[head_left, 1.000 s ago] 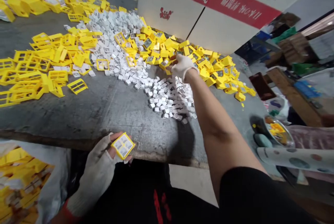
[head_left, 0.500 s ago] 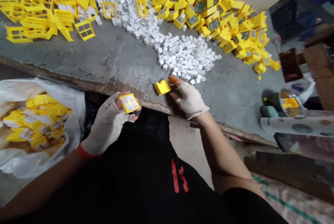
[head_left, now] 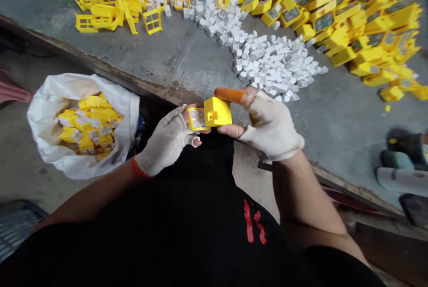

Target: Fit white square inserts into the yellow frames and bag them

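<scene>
In front of my body, my left hand (head_left: 169, 140), in a fingerless white glove, grips a yellow window frame (head_left: 196, 119) with white pieces set in its panes. My right hand (head_left: 270, 122), gloved too and with an orange cover on one finger, pinches a yellow plastic box (head_left: 218, 112) between thumb and finger. The box meets or overlaps the frame's right side; whether the two are joined I cannot tell. Just beyond my right hand lies a heap of small white plastic pieces (head_left: 274, 62) on the grey table (head_left: 174, 64).
Yellow window frames (head_left: 107, 8) are piled at the table's far left, yellow boxes (head_left: 334, 19) at the far right. Left of me, a white sack (head_left: 50, 144) holds yellow-and-white pieces (head_left: 90, 126). A rolled white item (head_left: 401, 181) lies near the right table edge.
My right hand has lifted the yellow box off the table edge and brought it left against the frame in my left hand. The view has shifted left, showing more of the sack.
</scene>
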A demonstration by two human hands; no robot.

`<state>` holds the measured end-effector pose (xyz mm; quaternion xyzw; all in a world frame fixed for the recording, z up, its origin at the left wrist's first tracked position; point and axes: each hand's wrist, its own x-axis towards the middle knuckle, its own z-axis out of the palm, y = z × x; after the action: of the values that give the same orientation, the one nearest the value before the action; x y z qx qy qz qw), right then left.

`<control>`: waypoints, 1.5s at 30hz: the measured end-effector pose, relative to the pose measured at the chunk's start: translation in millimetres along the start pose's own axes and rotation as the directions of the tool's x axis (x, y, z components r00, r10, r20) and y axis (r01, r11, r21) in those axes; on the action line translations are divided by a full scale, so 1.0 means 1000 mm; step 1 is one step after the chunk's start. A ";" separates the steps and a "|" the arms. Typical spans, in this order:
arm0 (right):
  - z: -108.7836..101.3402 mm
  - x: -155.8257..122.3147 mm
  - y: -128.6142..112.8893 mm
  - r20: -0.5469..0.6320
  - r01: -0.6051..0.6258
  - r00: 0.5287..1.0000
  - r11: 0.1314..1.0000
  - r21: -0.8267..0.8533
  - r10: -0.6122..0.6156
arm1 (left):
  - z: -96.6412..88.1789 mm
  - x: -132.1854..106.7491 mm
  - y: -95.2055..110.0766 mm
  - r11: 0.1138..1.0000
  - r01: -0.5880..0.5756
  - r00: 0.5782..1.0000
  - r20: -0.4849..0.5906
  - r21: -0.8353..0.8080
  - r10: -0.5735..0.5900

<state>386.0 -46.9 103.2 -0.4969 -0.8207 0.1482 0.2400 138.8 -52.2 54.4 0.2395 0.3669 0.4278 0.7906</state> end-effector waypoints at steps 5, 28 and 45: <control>0.006 -0.003 -0.008 -0.028 0.129 0.991 0.989 0.078 -0.127 | 0.005 -0.001 0.000 1.000 0.012 0.999 0.034 0.001 -0.012; 0.006 -0.010 -0.007 -0.093 0.204 0.976 0.976 0.076 -0.197 | 0.009 0.001 0.001 0.998 -0.016 0.997 0.075 0.065 0.011; 0.055 -0.012 -0.020 -0.097 -0.111 0.980 0.879 0.463 0.174 | 0.008 -0.016 0.032 0.546 -0.397 0.902 0.204 0.738 0.381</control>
<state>345.9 -66.6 63.5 -0.4949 -0.7059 0.3194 0.3935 123.0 -49.9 87.2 0.6295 0.4425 0.3939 0.5028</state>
